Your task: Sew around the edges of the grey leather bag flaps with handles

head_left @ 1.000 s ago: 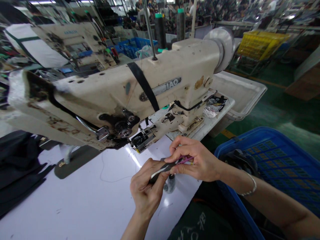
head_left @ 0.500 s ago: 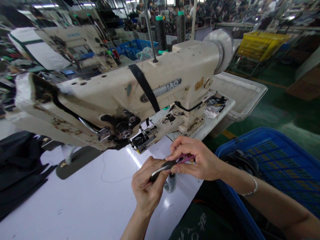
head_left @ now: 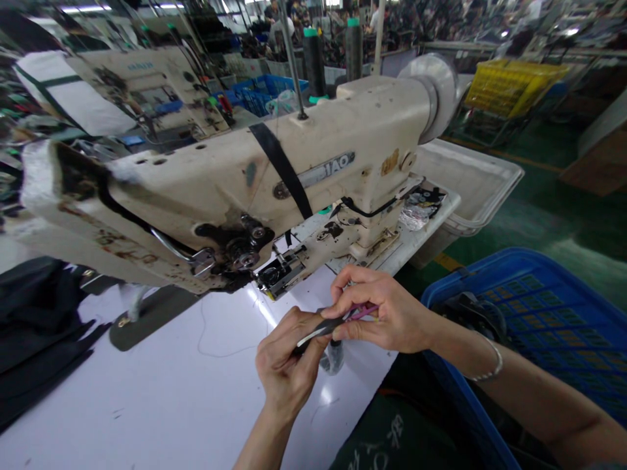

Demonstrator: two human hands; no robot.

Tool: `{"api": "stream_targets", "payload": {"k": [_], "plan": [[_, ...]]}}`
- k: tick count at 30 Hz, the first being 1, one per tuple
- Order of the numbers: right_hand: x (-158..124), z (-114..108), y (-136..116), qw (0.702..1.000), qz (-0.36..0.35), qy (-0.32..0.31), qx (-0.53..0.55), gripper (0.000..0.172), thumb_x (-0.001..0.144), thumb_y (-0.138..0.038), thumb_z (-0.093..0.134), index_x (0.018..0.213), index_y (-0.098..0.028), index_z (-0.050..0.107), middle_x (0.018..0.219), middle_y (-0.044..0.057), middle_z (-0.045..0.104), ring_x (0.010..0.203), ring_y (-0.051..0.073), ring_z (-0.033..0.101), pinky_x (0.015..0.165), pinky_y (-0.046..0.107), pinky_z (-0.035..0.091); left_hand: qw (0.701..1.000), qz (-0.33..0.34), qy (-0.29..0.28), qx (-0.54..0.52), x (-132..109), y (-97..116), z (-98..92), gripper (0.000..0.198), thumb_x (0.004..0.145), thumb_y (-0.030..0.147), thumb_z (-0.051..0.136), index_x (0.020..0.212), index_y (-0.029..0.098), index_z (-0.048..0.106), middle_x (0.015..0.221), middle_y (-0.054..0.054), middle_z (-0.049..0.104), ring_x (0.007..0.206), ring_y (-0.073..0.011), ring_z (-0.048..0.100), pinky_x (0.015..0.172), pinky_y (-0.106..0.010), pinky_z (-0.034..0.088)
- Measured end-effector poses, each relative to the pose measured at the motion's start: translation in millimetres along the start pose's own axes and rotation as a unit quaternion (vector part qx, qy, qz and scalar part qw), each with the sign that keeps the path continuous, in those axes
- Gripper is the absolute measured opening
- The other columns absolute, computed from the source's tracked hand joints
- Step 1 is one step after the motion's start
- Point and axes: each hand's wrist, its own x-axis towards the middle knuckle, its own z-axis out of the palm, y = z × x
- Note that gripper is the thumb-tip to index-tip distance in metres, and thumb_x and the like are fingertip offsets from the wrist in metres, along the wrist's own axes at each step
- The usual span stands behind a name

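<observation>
Both hands meet over the white tabletop, in front of a sewing machine. My left hand is closed, pinching a small dark piece with a pale edge that looks like folded fabric or strap. My right hand is closed at the other end of this piece, fingertips against it, and grips a slim purple tool. The tool's tip and exact kind are hidden by the fingers. Just below the hands, a small clear plastic-wrapped item lies on the table. The machine's needle area is just beyond the fingers.
Dark cloth lies at the table's left, beside a dark flat strap piece. A blue basket stands to the right, a white bin behind it. Loose thread lies on the tabletop. Dark cloth covers my lap.
Both hands keep nearly the same place and grip. The dark piece and the purple tool have tilted or shifted very slightly, and the view has moved a little.
</observation>
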Motion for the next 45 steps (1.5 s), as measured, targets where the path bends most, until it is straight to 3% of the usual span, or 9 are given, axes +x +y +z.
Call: {"api": "stream_targets", "payload": {"k": [12, 18, 21, 24, 26, 29, 36, 40, 45], "plan": [[-2.4, 5.5, 7.5, 0.998, -0.011, 0.024, 0.059, 0.015, 0.087, -0.028, 0.081, 0.098, -0.019, 0.078, 0.098, 0.004, 0.063, 0.088, 0.013, 0.064, 0.078, 0.026, 0.053, 1.000, 0.000, 0.009, -0.016, 0.6, -0.7, 3.8, 0.019, 0.082, 0.004, 0.076, 0.088, 0.022, 0.078, 0.078, -0.002, 0.073, 0.068, -0.0147, 0.064, 0.065, -0.027, 0.049], [0.1, -15.8, 5.0, 0.998, 0.033, 0.046, -0.009, 0.046, 0.073, -0.036, 0.092, 0.115, -0.024, 0.076, 0.109, 0.006, 0.069, 0.091, 0.016, 0.065, 0.076, 0.027, 0.051, 0.985, -0.150, 0.056, -0.067, 9.1, 7.9, 2.7, 0.006, 0.087, 0.024, 0.076, 0.088, 0.021, 0.081, 0.080, -0.003, 0.072, 0.070, -0.0150, 0.064, 0.062, -0.023, 0.050], [-1.3, -24.8, 8.2, 0.996, 0.055, 0.039, -0.053, 0.034, 0.074, -0.037, 0.091, 0.102, -0.022, 0.080, 0.091, 0.004, 0.071, 0.080, 0.015, 0.063, 0.069, 0.026, 0.047, 0.962, -0.223, 0.092, -0.127, 13.2, 10.1, 0.5, 0.014, 0.084, 0.033, 0.079, 0.085, 0.020, 0.082, 0.078, -0.003, 0.071, 0.069, -0.0155, 0.065, 0.061, -0.023, 0.051], [-4.2, -21.9, 13.8, 0.990, 0.134, 0.043, 0.010, 0.026, 0.078, -0.041, 0.087, 0.079, -0.017, 0.079, 0.066, -0.001, 0.061, 0.059, 0.010, 0.050, 0.054, 0.023, 0.034, 0.945, -0.274, 0.117, -0.135, 16.3, 9.7, -1.2, 0.020, 0.078, 0.037, 0.084, 0.084, 0.018, 0.082, 0.078, -0.004, 0.073, 0.070, -0.0162, 0.066, 0.062, -0.022, 0.051], [-5.2, -15.0, 16.5, 0.973, 0.201, 0.076, 0.090, 0.032, 0.075, -0.046, 0.088, 0.073, -0.015, 0.077, 0.060, -0.002, 0.056, 0.054, 0.009, 0.044, 0.051, 0.023, 0.030, 0.939, -0.294, 0.126, -0.125, 18.1, 8.9, -1.9, 0.024, 0.076, 0.038, 0.086, 0.086, 0.017, 0.082, 0.081, -0.005, 0.075, 0.072, -0.0169, 0.066, 0.063, -0.023, 0.052], [-4.5, -3.9, 18.1, 0.930, 0.275, 0.117, 0.215, 0.038, 0.067, -0.047, 0.092, 0.069, -0.013, 0.075, 0.058, -0.001, 0.057, 0.056, 0.010, 0.048, 0.055, 0.025, 0.035, 0.929, -0.317, 0.132, -0.135, 20.0, 8.1, -2.4, 0.028, 0.075, 0.039, 0.087, 0.089, 0.016, 0.081, 0.086, -0.007, 0.076, 0.077, -0.0182, 0.067, 0.069, -0.024, 0.053], [-1.5, 6.7, 24.1, 0.850, 0.360, 0.171, 0.345, 0.039, 0.052, -0.036, 0.099, 0.068, -0.011, 0.074, 0.058, 0.000, 0.061, 0.054, 0.009, 0.052, 0.053, 0.022, 0.040, 0.905, -0.352, 0.132, -0.197, 19.3, 7.0, -1.9, 0.027, 0.078, 0.039, 0.084, 0.093, 0.016, 0.079, 0.088, -0.007, 0.075, 0.078, -0.0167, 0.065, 0.069, -0.023, 0.052], [-1.8, 8.9, 29.3, 0.829, 0.372, 0.177, 0.379, 0.036, 0.049, -0.031, 0.100, 0.067, -0.011, 0.075, 0.058, 0.000, 0.063, 0.051, 0.008, 0.051, 0.050, 0.020, 0.040, 0.902, -0.354, 0.154, -0.195, 18.5, 5.6, -3.4, 0.035, 0.076, 0.038, 0.086, 0.102, 0.017, 0.078, 0.084, -0.006, 0.074, 0.071, -0.0145, 0.063, 0.061, -0.020, 0.048], [-2.8, 12.4, 32.1, 0.819, 0.377, 0.178, 0.394, 0.035, 0.048, -0.030, 0.100, 0.063, -0.011, 0.075, 0.056, 0.000, 0.063, 0.049, 0.007, 0.050, 0.048, 0.019, 0.038, 0.906, -0.353, 0.129, -0.195, 19.2, 4.9, -6.3, 0.038, 0.076, 0.039, 0.086, 0.106, 0.018, 0.074, 0.082, -0.005, 0.072, 0.066, -0.0136, 0.061, 0.057, -0.020, 0.046]]}}
